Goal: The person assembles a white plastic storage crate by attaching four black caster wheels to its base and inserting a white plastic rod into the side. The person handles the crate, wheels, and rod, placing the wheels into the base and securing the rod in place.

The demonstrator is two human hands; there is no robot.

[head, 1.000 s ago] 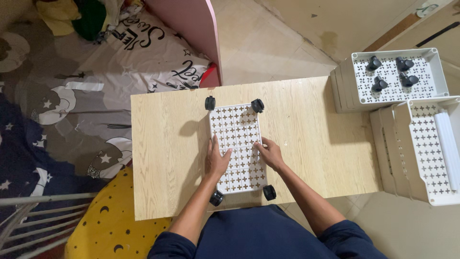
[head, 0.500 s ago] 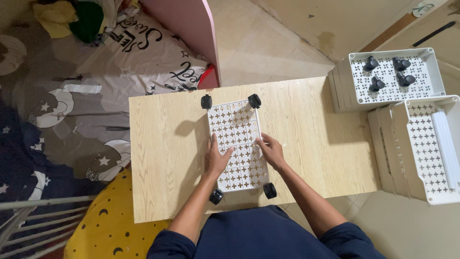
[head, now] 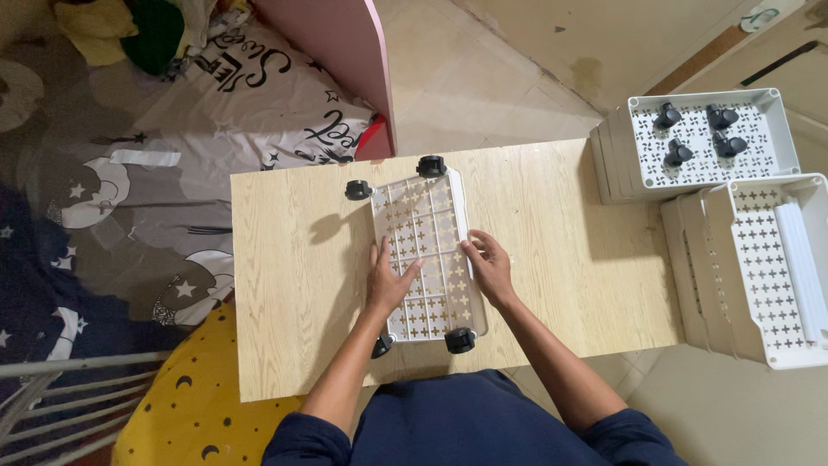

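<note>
**Two hands on a wheeled tray at the table**

The person stands at the near edge of a light wooden table [head: 293, 285], dark blue sleeves pushed up the forearms. The left hand [head: 390, 283] lies flat and spread wide on top of a white tray [head: 427, 224] with cross-shaped holes, palm down, holding nothing. The right hand [head: 492, 267] rests against the tray's right edge, fingers loosely open and touching the rim rather than closed around it. The tray lies upside down in the middle of the table, long side running away from the person, with black wheels [head: 460, 340] at its corners: two near the body, two at the far end.

Beyond the table's right end stand two more white bins. The nearer bin [head: 776, 267] is turned on its side; the farther bin [head: 707, 142] carries four loose black wheels. On the far left, a patterned blanket [head: 129, 198] covers the floor beside a pink panel [head: 345, 52].
</note>
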